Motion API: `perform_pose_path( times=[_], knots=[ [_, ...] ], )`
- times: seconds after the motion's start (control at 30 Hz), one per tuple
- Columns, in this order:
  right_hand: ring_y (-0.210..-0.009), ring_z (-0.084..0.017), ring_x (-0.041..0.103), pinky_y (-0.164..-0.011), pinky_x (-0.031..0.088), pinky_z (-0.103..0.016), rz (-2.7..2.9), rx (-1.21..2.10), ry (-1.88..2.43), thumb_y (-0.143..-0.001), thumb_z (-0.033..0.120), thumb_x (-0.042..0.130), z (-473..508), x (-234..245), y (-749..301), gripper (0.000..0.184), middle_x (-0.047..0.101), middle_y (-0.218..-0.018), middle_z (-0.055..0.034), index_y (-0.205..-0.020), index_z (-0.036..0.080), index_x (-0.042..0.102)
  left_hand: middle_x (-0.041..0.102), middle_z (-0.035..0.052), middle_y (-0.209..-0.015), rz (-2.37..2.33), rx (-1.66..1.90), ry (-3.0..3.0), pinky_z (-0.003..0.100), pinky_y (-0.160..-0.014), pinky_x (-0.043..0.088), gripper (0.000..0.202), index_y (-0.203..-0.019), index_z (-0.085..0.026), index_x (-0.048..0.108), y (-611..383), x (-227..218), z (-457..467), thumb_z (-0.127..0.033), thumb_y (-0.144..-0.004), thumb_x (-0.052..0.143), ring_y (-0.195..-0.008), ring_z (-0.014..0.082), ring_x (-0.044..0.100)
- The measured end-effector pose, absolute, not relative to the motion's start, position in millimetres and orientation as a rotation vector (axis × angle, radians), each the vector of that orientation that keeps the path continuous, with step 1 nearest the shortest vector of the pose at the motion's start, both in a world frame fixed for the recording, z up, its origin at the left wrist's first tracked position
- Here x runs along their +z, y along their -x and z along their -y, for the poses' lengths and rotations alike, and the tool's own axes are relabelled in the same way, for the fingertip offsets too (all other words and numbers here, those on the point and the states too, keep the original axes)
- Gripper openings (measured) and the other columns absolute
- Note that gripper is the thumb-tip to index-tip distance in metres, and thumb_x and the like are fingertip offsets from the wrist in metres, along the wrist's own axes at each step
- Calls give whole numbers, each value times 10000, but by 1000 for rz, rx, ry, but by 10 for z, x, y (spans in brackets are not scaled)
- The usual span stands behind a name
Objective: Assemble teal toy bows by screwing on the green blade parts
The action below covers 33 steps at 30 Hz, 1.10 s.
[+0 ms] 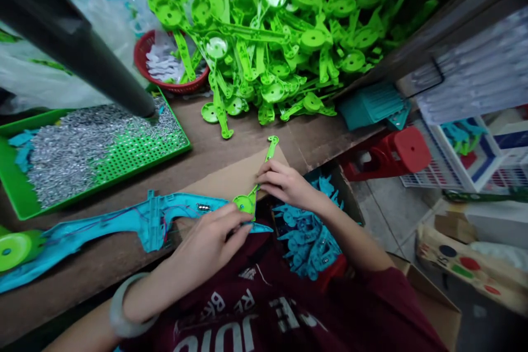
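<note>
A light green plastic part (246, 202), a round disc with a long hooked arm, lies across the tip of a long blue plastic shell (111, 221) at the table's front edge. My left hand (218, 230) has its fingers closed at the disc end, and the fingertips partly cover it. Higher up, my right hand (284, 182) pinches the middle of the green arm between thumb and fingers. Thin wires and a small dark component show inside the shell. Beneath the green part is a flat piece of cardboard (223, 172).
A big heap of green parts (272, 38) covers the back. At left, a green tray (124, 162) holds small metal pieces under a dark pole (94, 44). A red basket (177, 87) contains white pieces. Blue parts (309, 239) fill a box below the right edge.
</note>
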State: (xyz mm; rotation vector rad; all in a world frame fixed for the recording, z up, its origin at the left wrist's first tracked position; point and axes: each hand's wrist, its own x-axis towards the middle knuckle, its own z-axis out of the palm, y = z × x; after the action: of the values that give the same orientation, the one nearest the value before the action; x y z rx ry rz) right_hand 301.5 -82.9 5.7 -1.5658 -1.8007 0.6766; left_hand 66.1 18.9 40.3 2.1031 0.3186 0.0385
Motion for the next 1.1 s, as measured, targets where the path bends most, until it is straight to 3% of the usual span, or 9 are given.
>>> perform_pose_path(
  times=[0.23,0.47,0.6,0.87,1.1],
  knots=[
    [-964,-164,615,-815,548,-319,1740,711,1594,-953,143,555,834,103,-2958,125,587,-1069,-82,-1033,176,645,632,30,-803,-354,-43,-2463,294,-574,443,280,-909,-172,691,-627,345,-148,-208,-1006,431,-641,168,611],
    [-942,-173,603,-794,542,-325,1690,776,1680,-941,222,595,805,191,-2895,79,577,-1061,-91,-977,166,637,606,20,-764,-328,72,-2560,269,-513,394,359,-913,-182,687,-556,398,-229,-243,-1043,359,-575,139,556],
    [-968,-171,607,-839,535,-342,1630,796,1663,-958,171,543,800,205,-2894,104,588,-1055,-82,-975,179,645,593,4,-745,-323,185,-2433,255,-552,428,321,-975,-193,683,-617,405,-119,-274,-1052,382,-608,131,578],
    [-812,-113,602,-694,544,-250,1557,851,1691,-909,144,608,810,172,-2848,53,566,-1071,-74,-955,154,631,634,30,-750,-294,94,-2714,271,-462,366,333,-891,-174,688,-586,287,-145,-218,-1032,389,-509,141,543],
    [-867,-154,591,-737,534,-299,1627,808,1788,-916,161,567,792,216,-2804,33,562,-1097,-93,-943,177,577,630,19,-752,-363,192,-2581,273,-544,431,280,-945,-164,674,-578,326,-314,-251,-1034,423,-635,161,637]
  ],
)
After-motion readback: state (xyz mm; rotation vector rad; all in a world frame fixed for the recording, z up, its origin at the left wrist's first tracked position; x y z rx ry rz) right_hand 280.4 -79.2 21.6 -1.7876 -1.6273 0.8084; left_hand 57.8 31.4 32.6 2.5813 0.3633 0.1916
